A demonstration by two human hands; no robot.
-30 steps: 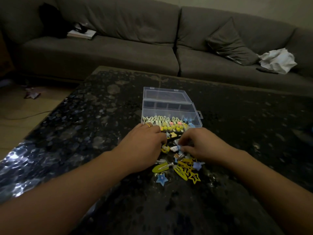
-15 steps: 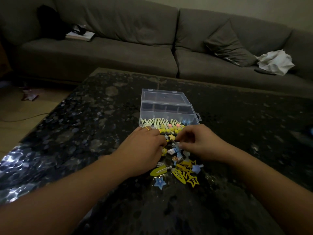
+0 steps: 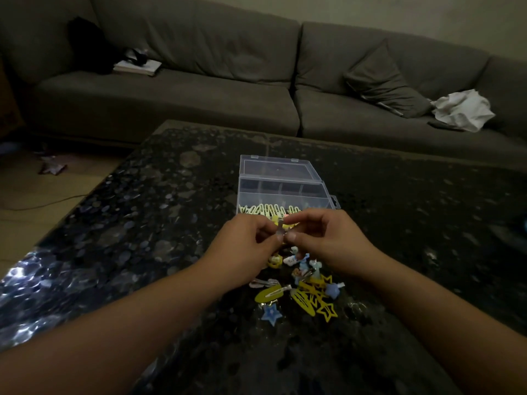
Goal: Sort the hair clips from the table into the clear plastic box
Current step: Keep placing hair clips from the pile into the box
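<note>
A clear plastic box (image 3: 282,185) lies open on the dark speckled table (image 3: 142,223), its lid folded back. Its near row holds several yellow hair clips (image 3: 268,210). In front of the box, my left hand (image 3: 246,252) and my right hand (image 3: 322,242) are raised together, and both pinch one small silvery hair clip (image 3: 280,231) between their fingertips. Below my hands a pile of loose hair clips (image 3: 302,292) lies on the table: yellow ovals, yellow stars, blue stars and small figure clips.
A grey sofa (image 3: 228,89) runs along the far side of the table, with a cushion (image 3: 385,81), a white cloth (image 3: 462,109) and a book (image 3: 137,67) on it. A wooden floor with a cable (image 3: 42,206) lies to the left.
Both hands have lifted off the pile and come together in front of the box, now holding a small silvery clip between them. The camera has tilted slightly.
</note>
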